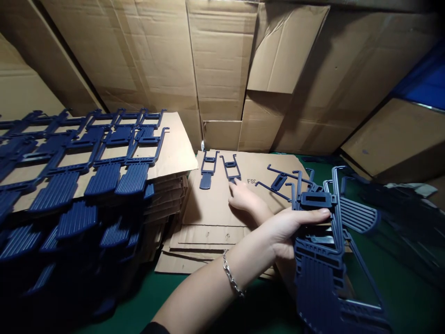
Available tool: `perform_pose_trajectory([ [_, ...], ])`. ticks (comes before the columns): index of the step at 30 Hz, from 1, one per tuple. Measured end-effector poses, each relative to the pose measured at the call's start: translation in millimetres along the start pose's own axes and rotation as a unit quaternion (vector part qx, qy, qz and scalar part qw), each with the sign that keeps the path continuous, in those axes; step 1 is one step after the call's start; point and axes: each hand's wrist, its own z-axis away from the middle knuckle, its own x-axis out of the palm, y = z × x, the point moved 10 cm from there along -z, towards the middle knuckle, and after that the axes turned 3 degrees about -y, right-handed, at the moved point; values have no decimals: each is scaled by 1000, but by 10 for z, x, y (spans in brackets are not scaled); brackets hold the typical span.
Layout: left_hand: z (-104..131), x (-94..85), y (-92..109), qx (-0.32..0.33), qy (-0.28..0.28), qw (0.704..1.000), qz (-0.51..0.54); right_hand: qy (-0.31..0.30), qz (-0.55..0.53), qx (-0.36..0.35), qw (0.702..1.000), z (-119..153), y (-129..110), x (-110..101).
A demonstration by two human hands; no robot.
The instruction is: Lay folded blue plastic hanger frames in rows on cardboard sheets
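Observation:
My left hand [288,229], with a chain bracelet on its wrist, grips a bundle of navy plastic frames [318,278] at the right, thumb across the upper bar. These frames have hooked rods and ribbed paddle ends. My right arm passes beneath the left forearm. My right hand [241,195] has its fingers closed at the lower end of a single frame [230,168] on a cardboard sheet [212,208]; its paddle end is hidden by the hand. Just left of it lies another frame [210,160], flat, with its paddle toward me. More frames [278,182] lie beside the bundle.
At left, a stack of cardboard sheets [170,199] carries rows of navy frames [104,157], paddles overhanging the edge. Large cardboard boxes [222,60] wall off the back. Another box [399,134] stands right, above dark pieces on the green surface [264,306].

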Motion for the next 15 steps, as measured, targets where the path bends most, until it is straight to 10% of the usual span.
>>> perform_pose_trajectory([
  [15, 98, -66, 178, 66, 65, 995, 20, 37, 21, -42, 998, -130, 4, 153],
])
